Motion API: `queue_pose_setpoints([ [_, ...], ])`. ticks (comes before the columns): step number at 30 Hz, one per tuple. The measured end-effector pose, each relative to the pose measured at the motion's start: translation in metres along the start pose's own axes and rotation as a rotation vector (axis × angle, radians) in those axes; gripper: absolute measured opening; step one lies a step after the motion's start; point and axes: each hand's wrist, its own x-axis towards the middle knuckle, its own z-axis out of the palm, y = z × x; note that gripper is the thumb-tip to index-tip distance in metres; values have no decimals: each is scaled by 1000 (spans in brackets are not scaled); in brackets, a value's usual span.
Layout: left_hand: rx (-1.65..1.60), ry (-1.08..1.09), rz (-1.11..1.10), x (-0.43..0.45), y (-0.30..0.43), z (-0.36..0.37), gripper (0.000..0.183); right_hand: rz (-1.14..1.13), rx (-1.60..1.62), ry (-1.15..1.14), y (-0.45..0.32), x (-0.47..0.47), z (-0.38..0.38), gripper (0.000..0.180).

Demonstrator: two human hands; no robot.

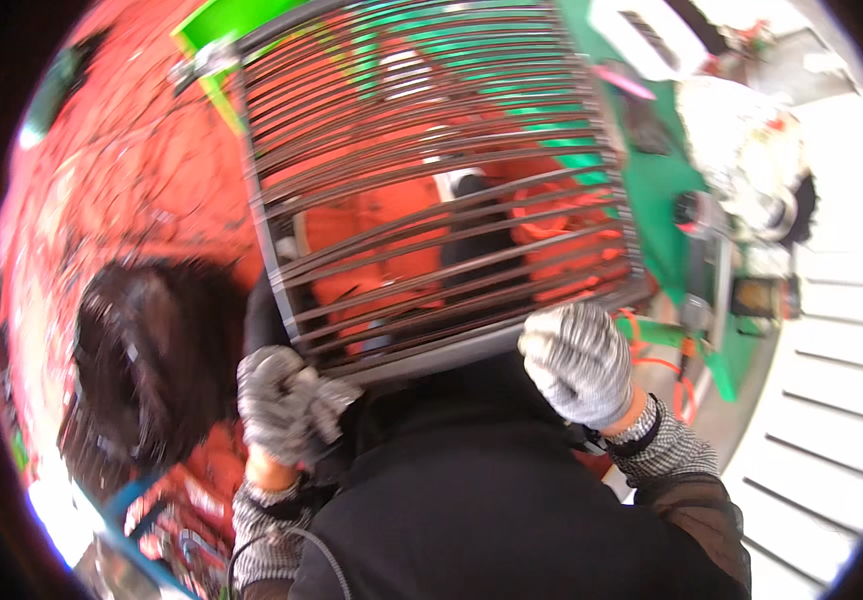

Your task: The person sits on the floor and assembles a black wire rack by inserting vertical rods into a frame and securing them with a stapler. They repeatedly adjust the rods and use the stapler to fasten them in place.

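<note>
A rectangular frame with brown woven strips (431,161) leans across my lap, its near rail towards my body. Strips run from side to side, bunched in places and with wider gaps near me. My right hand (580,366), in a striped grey knitted glove, is curled over the near rail by the right corner. By the left corner is my left hand (289,405), gloved alike with fingers bent. Blur hides whether it grips the frame or a small grey thing at its fingertips. Through the gaps my dark-clad leg (480,255) is visible.
A dark brown bundle of strands (154,367) is at left, above a blue metal frame (131,495). On the right are a gun-shaped tool (701,247), an orange hose (683,375), a pale sack (746,150) and a white box (653,37). A bright green container (233,22) stands beyond the frame.
</note>
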Motion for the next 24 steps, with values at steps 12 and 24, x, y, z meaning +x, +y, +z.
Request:
queue_pose_setpoints([
  [12,148,118,251,0,-11,-1,5,1051,-122,193,177,-138,-95,80],
  [24,274,107,354,-3,-19,-1,17,1165,25,112,243,-190,-140,70],
])
